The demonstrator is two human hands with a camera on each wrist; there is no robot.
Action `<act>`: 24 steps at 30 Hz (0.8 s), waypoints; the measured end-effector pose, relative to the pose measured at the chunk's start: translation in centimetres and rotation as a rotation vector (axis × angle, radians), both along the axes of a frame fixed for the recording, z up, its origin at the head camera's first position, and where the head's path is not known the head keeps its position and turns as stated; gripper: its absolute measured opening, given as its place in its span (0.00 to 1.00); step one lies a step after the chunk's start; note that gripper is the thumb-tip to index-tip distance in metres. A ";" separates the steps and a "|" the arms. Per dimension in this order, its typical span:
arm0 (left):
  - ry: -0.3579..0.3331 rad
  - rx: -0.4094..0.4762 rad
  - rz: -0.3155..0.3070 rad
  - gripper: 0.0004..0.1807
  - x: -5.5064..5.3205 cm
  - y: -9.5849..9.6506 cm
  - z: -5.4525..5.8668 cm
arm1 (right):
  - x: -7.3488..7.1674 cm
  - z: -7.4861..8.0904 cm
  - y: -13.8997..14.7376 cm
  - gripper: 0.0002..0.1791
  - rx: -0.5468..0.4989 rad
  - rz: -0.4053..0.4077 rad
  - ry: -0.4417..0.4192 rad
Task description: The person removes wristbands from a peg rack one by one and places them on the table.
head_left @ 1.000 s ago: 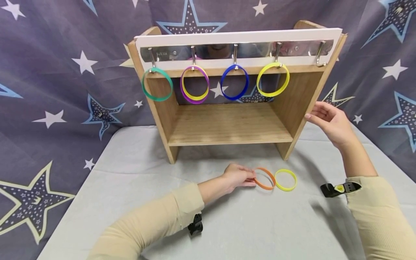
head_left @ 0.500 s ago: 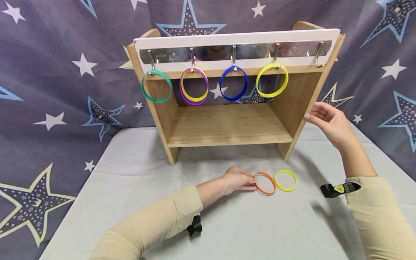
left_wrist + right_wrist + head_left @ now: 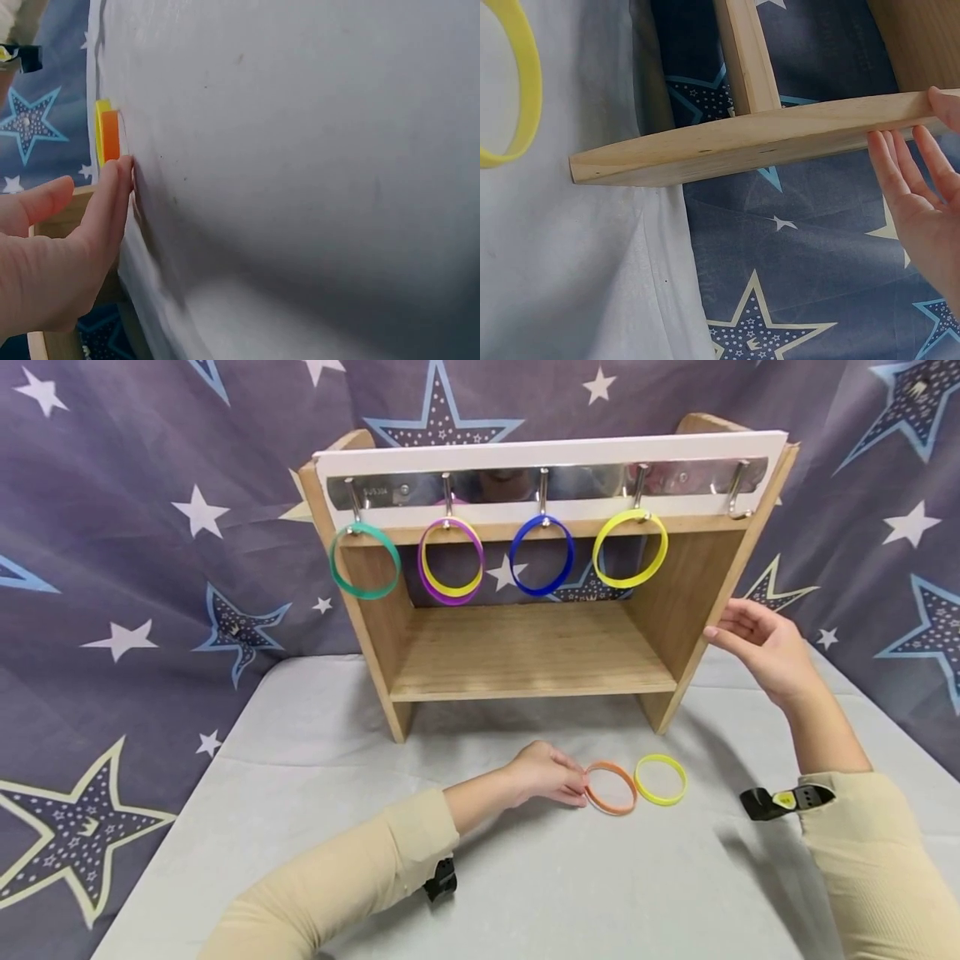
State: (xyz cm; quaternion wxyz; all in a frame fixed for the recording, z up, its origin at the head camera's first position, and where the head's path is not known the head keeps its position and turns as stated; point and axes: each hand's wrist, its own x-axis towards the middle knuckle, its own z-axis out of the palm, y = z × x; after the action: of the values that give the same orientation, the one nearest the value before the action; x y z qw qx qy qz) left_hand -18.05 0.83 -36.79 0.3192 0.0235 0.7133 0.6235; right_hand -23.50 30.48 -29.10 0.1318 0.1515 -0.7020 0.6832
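In the head view an orange ring (image 3: 613, 811) lies flat on the table beside a yellow ring (image 3: 662, 802). My left hand (image 3: 546, 774) reaches from the left, fingertips right at the orange ring's near edge. The left wrist view shows that hand's fingers straight and its thumb held apart. My right hand (image 3: 776, 652) holds the right side panel of a wooden shelf (image 3: 532, 647), thumb on the front edge and fingers on the outer face. In the right wrist view, that side panel (image 3: 742, 142) passes between thumb and fingers (image 3: 889, 169).
A metal hook strip (image 3: 592, 478) runs along the shelf's top. From its hooks hang a green ring (image 3: 397, 564), a purple ring (image 3: 482, 560) with a yellow one, a blue ring (image 3: 572, 556) and another yellow ring (image 3: 660, 556). The rightmost hook (image 3: 738, 493) carries no ring.
The orange ring, held slightly tilted earlier, has come down flat next to the yellow one. My left fingers have let go and drawn slightly left. The right hand stays on the shelf.
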 end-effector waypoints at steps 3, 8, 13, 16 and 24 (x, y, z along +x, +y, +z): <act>0.007 -0.017 -0.016 0.12 0.1 -0.1 0.2 | 0.1 0.0 0.0 0.20 -0.005 -0.005 -0.001; 0.037 -0.065 -0.069 0.13 0.0 -0.5 0.7 | 0.2 0.0 0.0 0.20 -0.007 -0.007 -0.001; 0.104 -0.112 -0.113 0.12 -0.3 -1.1 1.3 | 0.1 0.0 -0.1 0.20 -0.006 -0.005 0.001; 0.127 -0.104 -0.122 0.11 -0.5 -1.3 1.9 | 0.1 -0.1 -0.1 0.20 -0.014 -0.001 0.005; 0.199 -0.081 -0.120 0.14 -1.1 -1.6 4.9 | 0.2 0.0 -0.2 0.20 -0.025 0.009 0.014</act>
State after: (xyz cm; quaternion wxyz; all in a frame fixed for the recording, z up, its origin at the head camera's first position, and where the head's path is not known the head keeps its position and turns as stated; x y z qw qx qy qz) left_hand -19.11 -0.80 -31.89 0.2845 0.1150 0.7633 0.5686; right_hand -23.32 30.28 -29.08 0.1354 0.1576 -0.6917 0.6917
